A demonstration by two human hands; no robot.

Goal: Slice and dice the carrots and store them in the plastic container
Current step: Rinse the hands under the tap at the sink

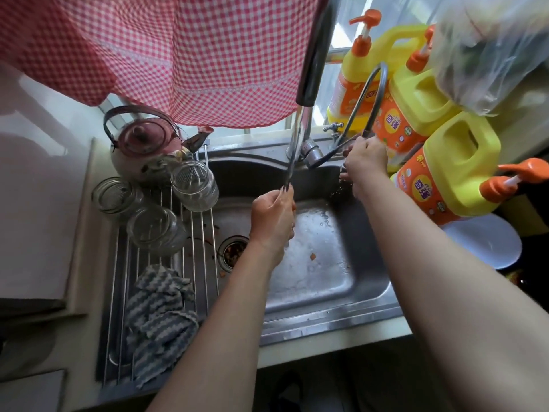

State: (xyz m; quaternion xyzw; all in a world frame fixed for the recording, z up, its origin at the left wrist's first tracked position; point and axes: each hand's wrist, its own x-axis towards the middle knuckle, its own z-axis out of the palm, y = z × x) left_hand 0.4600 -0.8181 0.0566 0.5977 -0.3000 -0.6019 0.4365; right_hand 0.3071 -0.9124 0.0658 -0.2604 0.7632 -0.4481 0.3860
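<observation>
The knife (297,138) stands nearly upright over the sink (312,281), seen edge-on, with its black handle towards the camera and its steel blade running down into the left hand (271,218). That hand is curled round the lower end of the blade, above the middle of the basin. The right hand (367,162) is well apart from the knife, at the outlet of the arched faucet (310,150), with water falling from its fingers; I cannot tell whether it grips the spout or only rests there. A small orange scrap (312,256) lies on the wet sink floor near the drain (231,254). Left of the basin, a wire drying rack (118,263) carries three glass jars (194,185), a kettle (142,144) and a striped cloth (160,310). Yellow detergent bottles (457,171) crowd the bench on the right.
</observation>
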